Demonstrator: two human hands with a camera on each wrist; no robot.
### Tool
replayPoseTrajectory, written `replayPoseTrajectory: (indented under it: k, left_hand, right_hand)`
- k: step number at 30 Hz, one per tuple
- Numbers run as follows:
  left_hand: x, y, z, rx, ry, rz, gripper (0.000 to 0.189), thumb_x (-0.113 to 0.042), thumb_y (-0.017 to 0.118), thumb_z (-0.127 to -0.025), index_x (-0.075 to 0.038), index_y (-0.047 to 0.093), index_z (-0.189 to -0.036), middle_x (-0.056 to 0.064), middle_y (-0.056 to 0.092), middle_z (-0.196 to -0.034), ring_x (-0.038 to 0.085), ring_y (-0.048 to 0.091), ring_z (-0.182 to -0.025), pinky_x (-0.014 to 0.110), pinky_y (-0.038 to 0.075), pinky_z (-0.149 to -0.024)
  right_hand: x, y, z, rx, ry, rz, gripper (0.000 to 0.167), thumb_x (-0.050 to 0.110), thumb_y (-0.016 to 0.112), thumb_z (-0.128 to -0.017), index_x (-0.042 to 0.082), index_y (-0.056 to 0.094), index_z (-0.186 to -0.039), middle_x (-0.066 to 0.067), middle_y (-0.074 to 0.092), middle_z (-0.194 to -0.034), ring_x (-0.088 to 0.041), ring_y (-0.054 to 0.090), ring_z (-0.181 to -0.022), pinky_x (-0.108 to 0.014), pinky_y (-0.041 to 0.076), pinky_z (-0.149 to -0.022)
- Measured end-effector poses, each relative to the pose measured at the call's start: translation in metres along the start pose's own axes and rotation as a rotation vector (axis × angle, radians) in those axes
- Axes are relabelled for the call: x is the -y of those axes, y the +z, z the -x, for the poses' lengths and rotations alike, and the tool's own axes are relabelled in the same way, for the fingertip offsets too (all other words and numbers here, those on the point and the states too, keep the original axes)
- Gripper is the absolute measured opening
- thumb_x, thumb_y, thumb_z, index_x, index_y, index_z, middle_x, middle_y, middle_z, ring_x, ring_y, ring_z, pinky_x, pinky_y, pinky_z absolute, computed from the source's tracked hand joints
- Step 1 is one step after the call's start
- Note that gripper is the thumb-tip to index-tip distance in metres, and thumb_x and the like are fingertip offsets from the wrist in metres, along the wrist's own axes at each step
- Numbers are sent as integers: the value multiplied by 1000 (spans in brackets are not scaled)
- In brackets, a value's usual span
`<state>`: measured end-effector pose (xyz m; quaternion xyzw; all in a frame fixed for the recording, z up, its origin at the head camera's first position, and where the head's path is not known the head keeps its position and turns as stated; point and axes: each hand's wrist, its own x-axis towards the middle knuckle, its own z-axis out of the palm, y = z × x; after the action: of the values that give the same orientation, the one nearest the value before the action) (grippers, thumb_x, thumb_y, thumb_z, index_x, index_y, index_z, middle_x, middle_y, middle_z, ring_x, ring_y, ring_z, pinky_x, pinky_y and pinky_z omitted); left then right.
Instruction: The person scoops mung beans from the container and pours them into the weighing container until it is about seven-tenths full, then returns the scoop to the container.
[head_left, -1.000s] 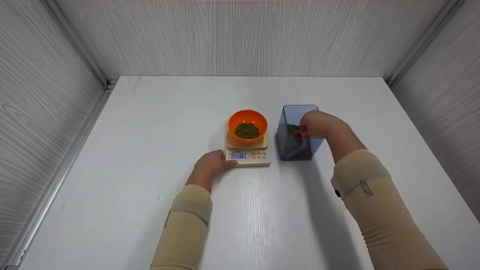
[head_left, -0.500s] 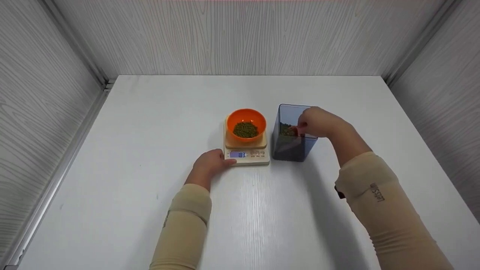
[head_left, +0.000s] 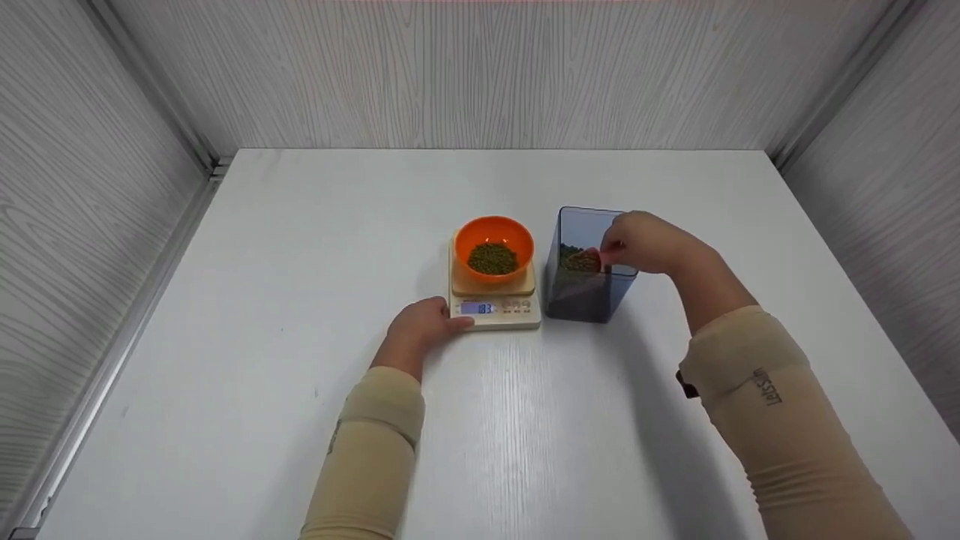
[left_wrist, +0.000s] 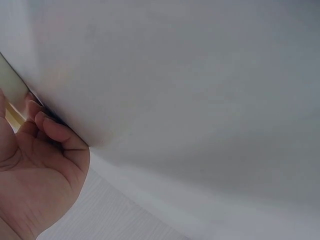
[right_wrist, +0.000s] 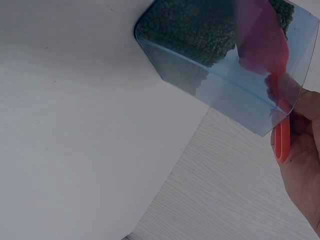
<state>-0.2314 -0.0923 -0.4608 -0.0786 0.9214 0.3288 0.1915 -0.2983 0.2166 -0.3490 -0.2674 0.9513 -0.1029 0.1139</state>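
My left hand (head_left: 421, 326) holds the front left corner of a kitchen scale (head_left: 504, 320), thumb on its top and fingers along its side. The display seems to read 183. On the scale stands an orange bowl (head_left: 466, 241) partly filled with small green beans (head_left: 492, 259). Just right of it is a translucent blue-grey container (head_left: 577, 301) with more green beans inside. Reaching in at the container's top, my right hand (head_left: 651, 244) grips a red scoop (right_wrist: 265, 47) by its handle. The scoop's head is inside the container, with beans in or behind it.
Everything stands on a white table (head_left: 300, 247). A pale wood-grain panel (head_left: 480, 75) closes off the back, and similar panels rise on the left and right.
The container has shifted slightly left and turned a little. My right hand has drawn back a bit, and more of the scoop shows. The left hand and scale stay put.
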Motion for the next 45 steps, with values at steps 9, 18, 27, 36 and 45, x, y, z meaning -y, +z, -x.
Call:
replayPoseTrajectory:
  k: [9, 18, 27, 36, 45]
  left_hand:
    - [1, 0, -2, 3, 7, -32, 40, -49, 63, -80, -12, 56, -94, 6, 55, -89, 23, 47, -84, 37, 39, -81]
    - [0, -1, -1, 6, 9, -19, 41, -49, 64, -79, -12, 56, -94, 6, 54, -88, 23, 47, -84, 36, 39, -80]
    - [2, 1, -2, -1, 5, -12, 40, -49, 64, -79, -13, 55, -93, 5, 53, -86, 22, 47, -83, 35, 38, -78]
    - [2, 1, -5, -5, 11, -54, 40, -50, 63, -79, -13, 55, -91, 5, 53, -84, 22, 47, -82, 34, 38, -76]
    - [2, 1, -4, 4, 12, -42, 41, -50, 63, -79, -12, 55, -93, 5, 52, -85, 23, 47, -83, 35, 38, -77]
  right_hand:
    - [-8, -1, 6, -31, 32, -53, 14, 8, 63, -85, 2, 69, -96, -11, 58, -92, -24, 52, -84, -40, 47, -75]
    - [-20, -4, 15, -88, 27, -150, 14, 9, 64, -85, 3, 69, -96, -9, 54, -92, -22, 49, -85, -38, 45, -72]
    - [-29, -4, 24, -106, 84, -228, 14, 10, 61, -87, 5, 68, -98, -9, 53, -96, -22, 47, -87, -37, 42, -73]
    - [-40, 4, 29, -201, 79, -300, 16, 17, 64, -86, 6, 70, -96, -7, 56, -96, -20, 48, -88, -36, 40, -75]
    - [-45, 6, 35, -268, 115, -361, 17, 18, 63, -87, 8, 68, -99, -6, 56, -97, -18, 48, -87, -33, 41, -74]
